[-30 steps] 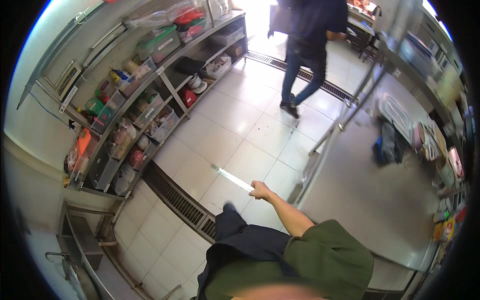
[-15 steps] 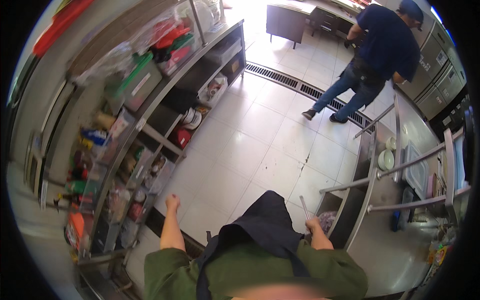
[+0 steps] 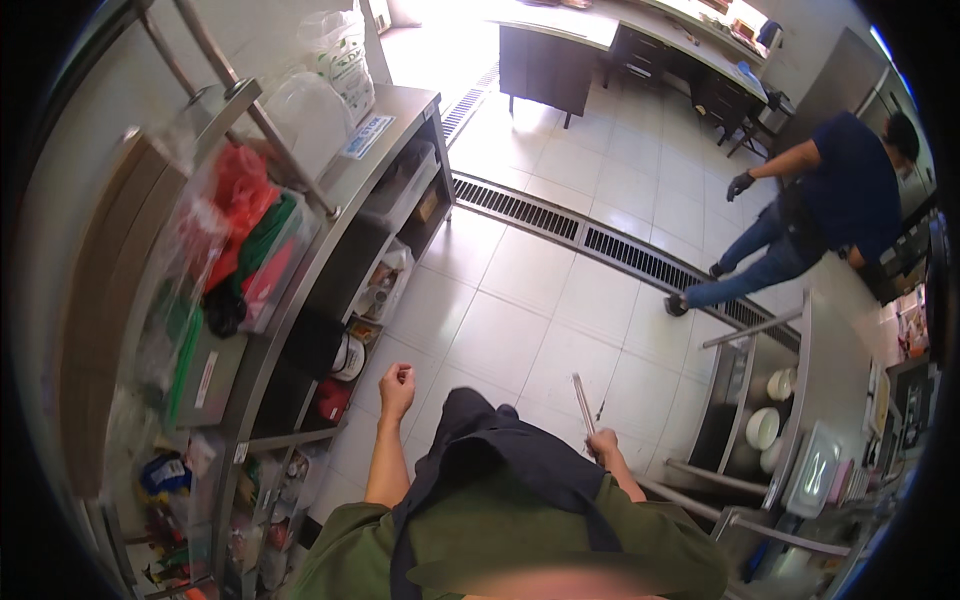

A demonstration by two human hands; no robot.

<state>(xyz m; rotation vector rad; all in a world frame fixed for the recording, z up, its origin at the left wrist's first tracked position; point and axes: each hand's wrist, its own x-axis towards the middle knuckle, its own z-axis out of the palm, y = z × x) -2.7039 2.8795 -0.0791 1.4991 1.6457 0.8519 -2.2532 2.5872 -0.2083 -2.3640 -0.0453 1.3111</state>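
Note:
My right hand (image 3: 602, 443) is closed around one end of a pair of slim metal tongs (image 3: 583, 402). The tongs point forward over the tiled floor, apart from any surface. On the other side, my left hand (image 3: 397, 388) is raised at the end of a bent arm, its fingers curled in with nothing visible in them. The steel shelf unit on the left (image 3: 270, 330) is the nearest furniture to this hand. A red item (image 3: 333, 399) and a white tub (image 3: 350, 357) sit on its lower shelf.
Ahead, a floor drain grating (image 3: 520, 212) crosses the tiles. A person in dark blue (image 3: 850, 190) with a black glove strides at the right. The steel counter there (image 3: 835, 350) has white bowls (image 3: 763, 428) and a clear-lidded container (image 3: 815, 468). Desks (image 3: 545, 70) stand at the back.
I have moved forward, so the drain and desks are closer. My left hand has lifted, and the tongs tilt further left. The other person appears further right.

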